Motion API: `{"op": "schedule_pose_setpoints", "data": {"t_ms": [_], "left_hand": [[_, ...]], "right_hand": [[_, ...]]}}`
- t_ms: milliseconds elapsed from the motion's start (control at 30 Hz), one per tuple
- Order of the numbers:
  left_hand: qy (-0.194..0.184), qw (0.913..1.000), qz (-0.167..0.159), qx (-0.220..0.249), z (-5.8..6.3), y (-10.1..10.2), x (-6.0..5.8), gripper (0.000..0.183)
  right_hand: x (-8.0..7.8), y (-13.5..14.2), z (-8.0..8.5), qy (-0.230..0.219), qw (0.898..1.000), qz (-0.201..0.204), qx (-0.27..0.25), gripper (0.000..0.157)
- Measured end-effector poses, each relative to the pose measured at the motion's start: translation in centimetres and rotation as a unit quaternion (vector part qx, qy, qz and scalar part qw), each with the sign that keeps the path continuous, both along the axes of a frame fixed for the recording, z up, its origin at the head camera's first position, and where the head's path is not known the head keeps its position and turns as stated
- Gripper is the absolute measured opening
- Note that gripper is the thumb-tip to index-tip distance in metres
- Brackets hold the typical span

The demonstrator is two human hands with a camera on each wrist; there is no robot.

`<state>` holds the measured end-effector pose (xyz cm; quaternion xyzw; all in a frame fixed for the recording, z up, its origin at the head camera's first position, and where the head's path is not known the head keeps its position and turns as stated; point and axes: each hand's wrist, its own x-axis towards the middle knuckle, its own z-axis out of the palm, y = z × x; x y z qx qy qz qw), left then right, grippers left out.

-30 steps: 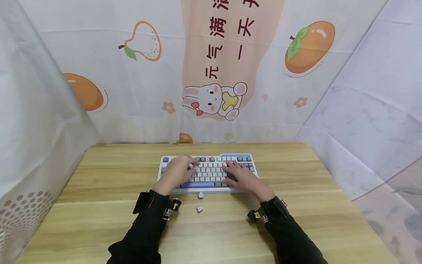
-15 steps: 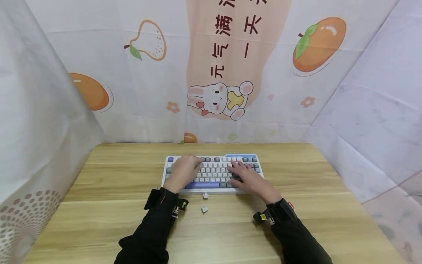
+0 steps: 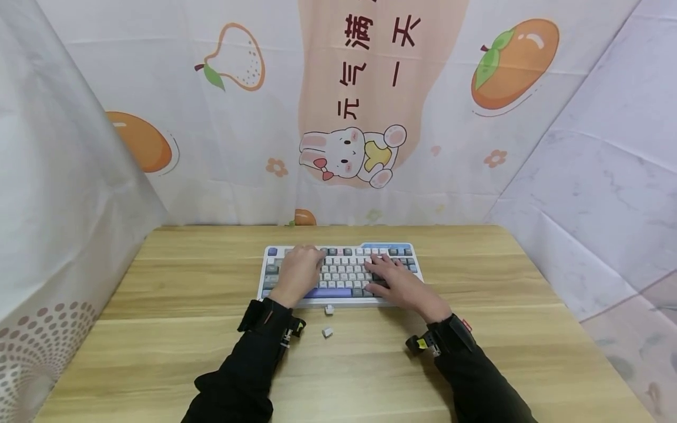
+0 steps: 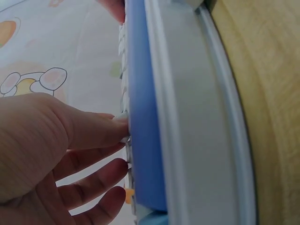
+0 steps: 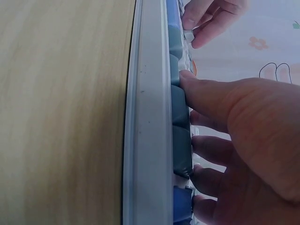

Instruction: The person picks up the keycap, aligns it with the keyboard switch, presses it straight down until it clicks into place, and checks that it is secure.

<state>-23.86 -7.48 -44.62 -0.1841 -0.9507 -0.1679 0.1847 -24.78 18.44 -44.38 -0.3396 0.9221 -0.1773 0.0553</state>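
A white-framed keyboard (image 3: 338,302) with white, grey and purple keys lies on the wooden table. My left hand (image 3: 300,271) is over its left part. In the right wrist view, the left thumb and index finger pinch a small pale keycap (image 5: 189,35) at the key rows; the left wrist view shows the same keycap (image 4: 123,121) at the thumb tip, the other fingers loosely bent. My right hand (image 3: 398,283) rests on the right side of the keyboard, fingers spread over the keys and thumb on the bottom row.
Two loose keycaps lie on the table in front of the keyboard: one keycap (image 3: 329,309) close to its front edge, another keycap (image 3: 327,332) nearer the person. A printed curtain (image 3: 238,147) hangs behind the table (image 3: 174,341), with more cloth at both sides.
The left thumb and fingers, spread apart over the keys a second ago, have closed together, and the wrist has turned slightly. The right hand stays on the keyboard. The head view has shifted a little.
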Motion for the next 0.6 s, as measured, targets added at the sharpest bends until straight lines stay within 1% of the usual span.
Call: {"op": "schedule_pose_setpoints", "data": {"t_ms": [300, 533, 600], "left_hand": [[0.007, 0.9996, 0.017, -0.020, -0.43, 0.28, 0.32, 0.015], [0.043, 0.9989, 0.015, 0.014, -0.47, 0.42, 0.29, 0.013], [0.045, 0.9987, 0.016, 0.017, -0.40, 0.47, 0.28, 0.013]], "right_hand": [[0.03, -0.06, -0.04, -0.013, 1.000, 0.001, 0.004, 0.057], [-0.02, 0.06, 0.05, -0.005, 1.000, -0.002, 0.002, 0.056], [0.01, 0.06, 0.14, -0.009, 1.000, -0.004, 0.004, 0.056]]}}
